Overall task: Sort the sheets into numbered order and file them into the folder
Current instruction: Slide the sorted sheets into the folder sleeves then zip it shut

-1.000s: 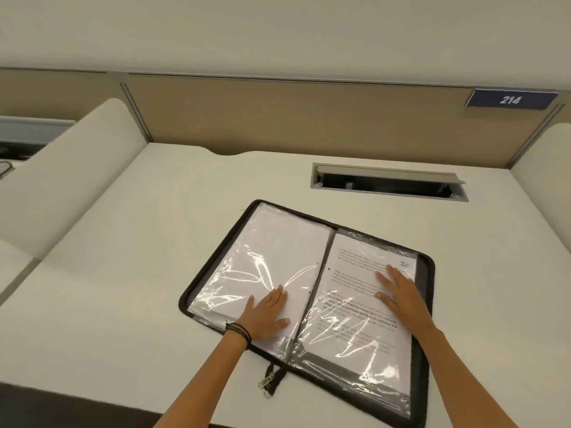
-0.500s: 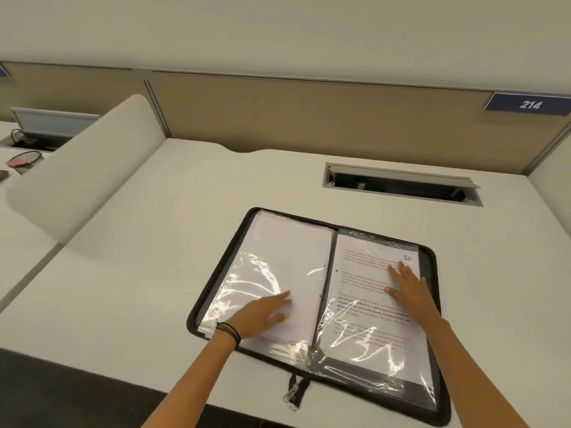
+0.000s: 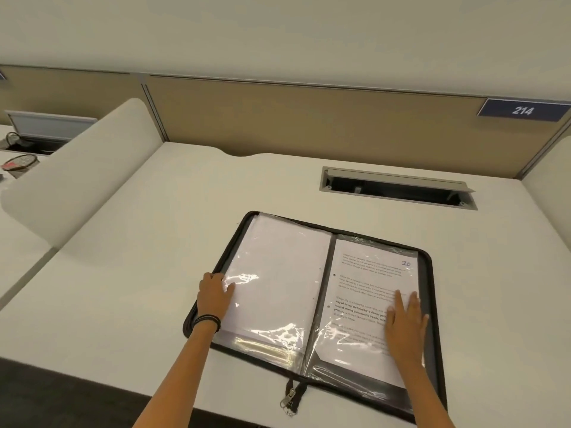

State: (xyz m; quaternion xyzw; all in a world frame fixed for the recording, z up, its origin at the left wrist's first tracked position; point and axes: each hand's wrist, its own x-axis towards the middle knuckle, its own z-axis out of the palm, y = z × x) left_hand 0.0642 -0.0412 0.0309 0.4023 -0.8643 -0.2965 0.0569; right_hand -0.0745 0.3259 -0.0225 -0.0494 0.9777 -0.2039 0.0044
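A black zip folder (image 3: 430,291) lies open on the white desk. Its left side shows blank backs of sheets in clear sleeves (image 3: 278,282). On the right, a sleeve holds a printed sheet (image 3: 367,273) with "10" handwritten at its top right corner. My left hand (image 3: 214,293) sits at the folder's left edge, fingers curled over the edge of the left stack. My right hand (image 3: 404,325) lies flat on the lower right of the printed sheet, fingers straight.
The folder's zipper pull (image 3: 289,400) hangs over the desk's front edge. An open cable tray (image 3: 398,188) is set in the desk behind the folder. Padded white dividers stand left (image 3: 83,180) and right. A tan partition carries a "214" plate (image 3: 522,110).
My left hand slid from the middle of the left page out to the folder's left edge and curled there. My right hand moved down and toward the right edge of the printed sheet.
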